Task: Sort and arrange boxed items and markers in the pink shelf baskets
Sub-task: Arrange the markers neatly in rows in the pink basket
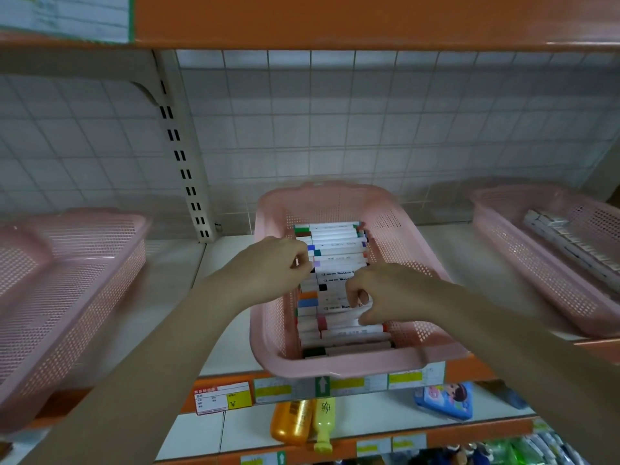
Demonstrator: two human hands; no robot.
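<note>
Both hands are reaching into the middle pink basket [396,229] on the shelf [228,250]. The left hand [271,266] is curling its fingers onto marker caps at the row's left edge; the right hand [385,293] is pinching a white marker [335,307] beneath it. The markers [335,250] are lying crosswise, filling the basket between the hands.

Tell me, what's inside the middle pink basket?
The middle basket holds a row of markers with coloured caps. Both hands, left hand and right hand, cover several, and whatever lies beneath the row is hidden.
</note>
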